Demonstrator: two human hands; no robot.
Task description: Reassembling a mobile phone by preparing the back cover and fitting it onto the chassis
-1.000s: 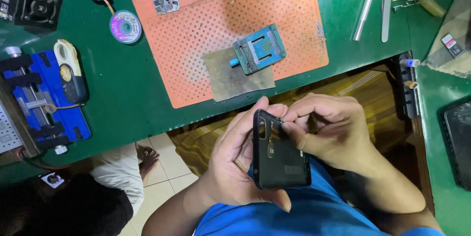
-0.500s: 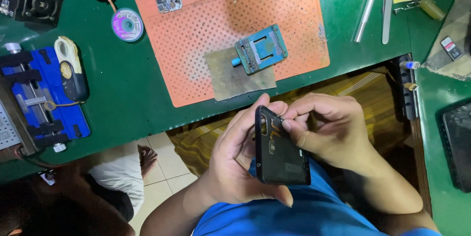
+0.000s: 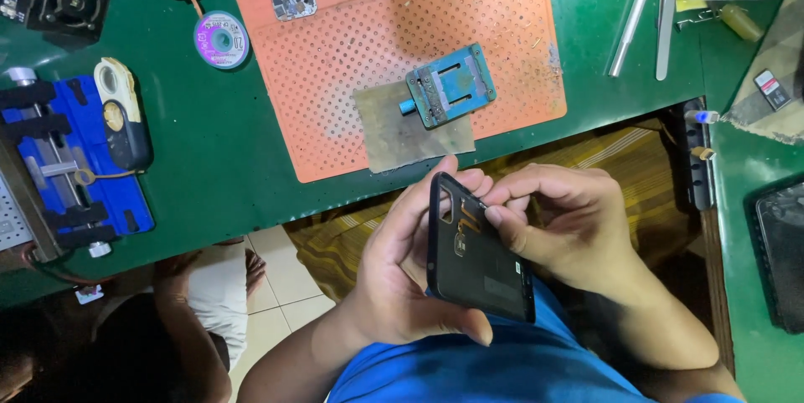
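The black phone shell (image 3: 479,260) sits upright in my left hand (image 3: 402,286), open back facing me, just below the green table (image 3: 218,152) edge. Since a second ago I have tilted it slightly toward me. My right hand (image 3: 578,235) keeps its grip pinched at the shell's top corner, at 12 o'clock. Beyond lie the orange mat (image 3: 352,59) and the blue holder (image 3: 450,85).
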